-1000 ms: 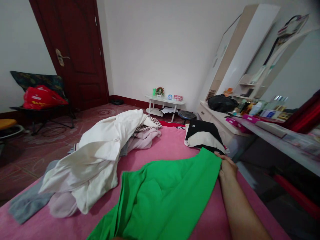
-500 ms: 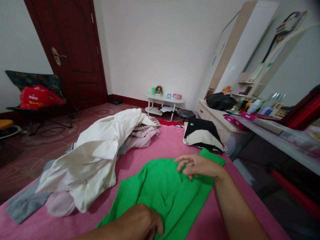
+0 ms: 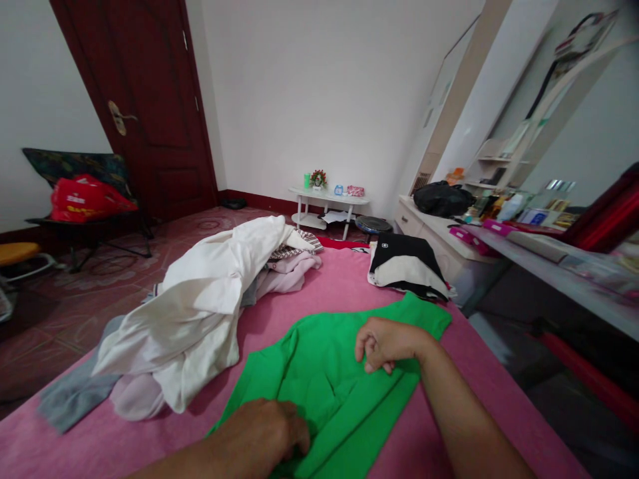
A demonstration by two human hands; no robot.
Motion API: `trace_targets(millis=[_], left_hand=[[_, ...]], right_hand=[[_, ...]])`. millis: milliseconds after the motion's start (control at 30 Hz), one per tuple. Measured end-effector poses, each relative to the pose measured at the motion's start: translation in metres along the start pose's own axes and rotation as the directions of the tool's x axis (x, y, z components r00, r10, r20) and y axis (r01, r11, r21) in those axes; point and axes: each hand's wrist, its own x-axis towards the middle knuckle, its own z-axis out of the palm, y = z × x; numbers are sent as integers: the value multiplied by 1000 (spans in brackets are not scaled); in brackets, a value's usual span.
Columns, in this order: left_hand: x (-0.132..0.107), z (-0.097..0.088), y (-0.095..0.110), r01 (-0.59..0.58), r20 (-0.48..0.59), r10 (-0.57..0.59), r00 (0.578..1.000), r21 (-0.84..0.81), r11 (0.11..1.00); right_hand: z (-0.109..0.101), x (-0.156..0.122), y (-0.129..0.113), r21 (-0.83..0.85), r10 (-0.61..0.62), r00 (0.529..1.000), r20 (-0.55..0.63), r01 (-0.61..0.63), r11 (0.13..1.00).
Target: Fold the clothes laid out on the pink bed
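A bright green garment point(image 3: 319, 392) lies spread on the pink bed cover point(image 3: 344, 286) in front of me. My left hand point(image 3: 264, 436) rests on its near edge with the fingers curled down into the cloth. Over the garment's middle, my right hand point(image 3: 387, 342) has its fingers bent together and touches the fabric. Whether either hand grips a fold is hard to see.
A heap of white, pale pink and grey clothes point(image 3: 200, 313) fills the bed's left side. A folded black-and-white stack point(image 3: 407, 266) sits at the far right corner. Beyond are a dresser point(image 3: 449, 233), a small white table point(image 3: 329, 203), a chair with a red bag point(image 3: 84, 196) and a dark door point(image 3: 144, 100).
My right hand left the garment's far right corner and came to its middle, fingers curling. My left hand came into view on the near edge. The green cloth is now bunched narrower.
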Motion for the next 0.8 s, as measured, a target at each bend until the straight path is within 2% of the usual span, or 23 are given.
trace_targets(millis=[67,100,133,167,200,300,367,433,500,600,667,733,800], left_hand=[[3,3,-1,11,-46,-11,999,5,1000],[3,3,0,5,-74,-5,997,-3,1000],[3,2,1,-7,-94,5,996,-15,1000],[3,2,2,-22,-105,19,994,-33,999],[3,2,3,-39,-107,32,994,-61,997],[6,9,4,-98,-126,75,989,-186,978],[7,13,4,-174,-155,134,979,-284,943],[5,13,7,-251,-183,195,963,-362,898],[0,7,13,-299,-199,233,952,-440,847],[-8,-8,29,-317,-202,246,948,-530,786],[-12,-19,43,-284,-222,187,957,-584,760],[-12,-25,51,-247,-255,110,961,-605,757],[-6,-23,51,-195,-267,49,963,-556,808]], right_hand=[[-3,-2,-4,7,-84,994,-72,84,996],[-4,-6,-9,26,-148,977,-156,154,988],[-6,-11,-15,46,-212,940,-266,232,972],[-8,-16,-23,60,-270,881,-389,316,947],[-9,-23,-30,64,-312,798,-516,399,915],[-13,-41,-49,36,-335,477,-813,614,788],[-14,-50,-54,6,-281,284,-917,713,701],[-15,-56,-57,-19,-212,152,-965,771,637],[-12,-58,-60,-63,-167,56,-984,771,634],[0,-57,-72,-206,-212,-69,-975,642,739],[14,-57,-83,-328,-311,-123,-942,515,792],[28,-59,-94,-433,-398,-174,-901,420,797],[38,-63,-102,-493,-426,-252,-869,366,789]])
